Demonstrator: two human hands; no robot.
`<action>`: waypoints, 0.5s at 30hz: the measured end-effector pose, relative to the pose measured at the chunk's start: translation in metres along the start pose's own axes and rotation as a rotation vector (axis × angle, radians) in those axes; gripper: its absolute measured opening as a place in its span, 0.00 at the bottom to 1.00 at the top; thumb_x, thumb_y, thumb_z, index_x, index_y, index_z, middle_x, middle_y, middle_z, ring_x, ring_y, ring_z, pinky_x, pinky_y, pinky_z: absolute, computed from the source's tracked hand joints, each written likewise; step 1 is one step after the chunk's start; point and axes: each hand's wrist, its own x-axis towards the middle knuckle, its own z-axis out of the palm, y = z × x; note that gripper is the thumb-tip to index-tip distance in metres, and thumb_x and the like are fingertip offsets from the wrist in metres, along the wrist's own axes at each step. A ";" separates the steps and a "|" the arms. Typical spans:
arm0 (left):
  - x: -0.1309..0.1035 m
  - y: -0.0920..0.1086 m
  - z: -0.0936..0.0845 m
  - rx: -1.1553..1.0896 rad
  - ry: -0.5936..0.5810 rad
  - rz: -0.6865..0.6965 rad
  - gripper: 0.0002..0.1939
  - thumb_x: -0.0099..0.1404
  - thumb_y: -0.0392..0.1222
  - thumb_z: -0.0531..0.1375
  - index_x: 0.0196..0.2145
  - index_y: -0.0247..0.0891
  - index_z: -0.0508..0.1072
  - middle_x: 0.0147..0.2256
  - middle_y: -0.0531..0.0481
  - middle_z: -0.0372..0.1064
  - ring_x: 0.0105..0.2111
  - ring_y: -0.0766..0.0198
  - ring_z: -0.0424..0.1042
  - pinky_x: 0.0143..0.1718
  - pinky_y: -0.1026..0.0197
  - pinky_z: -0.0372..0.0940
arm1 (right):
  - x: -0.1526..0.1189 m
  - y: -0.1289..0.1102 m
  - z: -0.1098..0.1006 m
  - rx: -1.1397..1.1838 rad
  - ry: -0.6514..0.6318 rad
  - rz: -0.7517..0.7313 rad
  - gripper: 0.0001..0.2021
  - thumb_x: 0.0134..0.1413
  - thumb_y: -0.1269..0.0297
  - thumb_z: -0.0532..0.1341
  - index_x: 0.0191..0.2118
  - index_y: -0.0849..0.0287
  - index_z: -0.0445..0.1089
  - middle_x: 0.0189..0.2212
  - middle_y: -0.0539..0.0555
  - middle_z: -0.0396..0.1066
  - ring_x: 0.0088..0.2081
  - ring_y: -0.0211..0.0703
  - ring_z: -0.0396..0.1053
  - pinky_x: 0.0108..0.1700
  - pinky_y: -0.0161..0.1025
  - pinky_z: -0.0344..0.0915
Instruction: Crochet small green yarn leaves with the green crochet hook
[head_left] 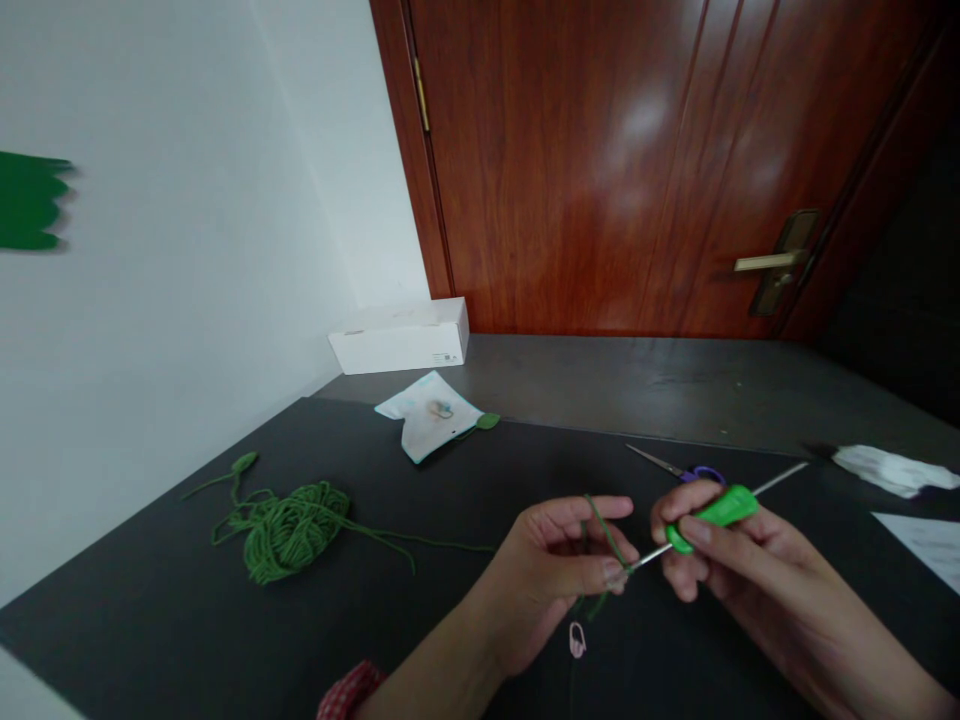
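My right hand (720,555) grips a crochet hook (718,515) by its bright green handle. The hook's metal shaft points left to the fingertips of my left hand (555,570). Pinched between that thumb and finger is green yarn (607,530), which also runs up over the raised index finger. At the pinch the hook tip meets the yarn, and the fingers partly hide the stitches. Just below my left hand is a pink stitch marker (577,640). A ball of green yarn (296,530) lies at the left, its strand leading toward my left hand.
Purple-handled scissors (694,473) lie behind my right hand. A white packet (435,415) with a small green leaf piece (487,421) is near the back, before a white box (401,338). At right are a crumpled white wrapper (896,470) and a paper sheet (926,545).
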 end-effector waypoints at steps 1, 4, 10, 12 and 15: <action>0.000 0.000 0.001 0.011 0.008 0.014 0.21 0.47 0.27 0.68 0.41 0.36 0.78 0.28 0.52 0.73 0.26 0.72 0.68 0.32 0.65 0.59 | 0.000 0.001 0.001 0.022 0.015 -0.013 0.05 0.53 0.61 0.66 0.34 0.56 0.76 0.24 0.49 0.73 0.26 0.35 0.70 0.31 0.28 0.68; -0.001 0.000 0.003 0.035 0.039 0.041 0.22 0.48 0.27 0.68 0.43 0.38 0.78 0.28 0.53 0.73 0.26 0.72 0.67 0.33 0.65 0.58 | 0.002 0.003 0.003 0.089 0.063 -0.022 0.05 0.50 0.62 0.67 0.33 0.57 0.77 0.25 0.50 0.74 0.25 0.35 0.70 0.31 0.28 0.70; -0.001 0.000 0.004 0.080 0.116 0.073 0.25 0.47 0.27 0.68 0.45 0.39 0.77 0.29 0.53 0.72 0.28 0.69 0.66 0.33 0.63 0.58 | 0.003 0.006 0.004 0.148 0.097 -0.004 0.07 0.51 0.64 0.67 0.36 0.58 0.78 0.26 0.52 0.77 0.28 0.37 0.73 0.34 0.28 0.72; -0.001 0.000 0.005 0.096 0.133 0.094 0.25 0.48 0.27 0.68 0.45 0.39 0.77 0.28 0.53 0.71 0.27 0.69 0.66 0.32 0.64 0.58 | 0.003 0.008 0.004 0.147 0.100 -0.023 0.06 0.51 0.64 0.67 0.35 0.58 0.78 0.27 0.52 0.77 0.29 0.37 0.74 0.35 0.27 0.72; -0.002 0.000 0.007 0.124 0.167 0.121 0.24 0.49 0.28 0.67 0.45 0.40 0.77 0.28 0.53 0.71 0.27 0.70 0.65 0.31 0.64 0.57 | 0.003 0.011 0.003 0.110 0.111 -0.095 0.06 0.50 0.64 0.68 0.35 0.57 0.79 0.28 0.52 0.79 0.29 0.37 0.75 0.35 0.26 0.72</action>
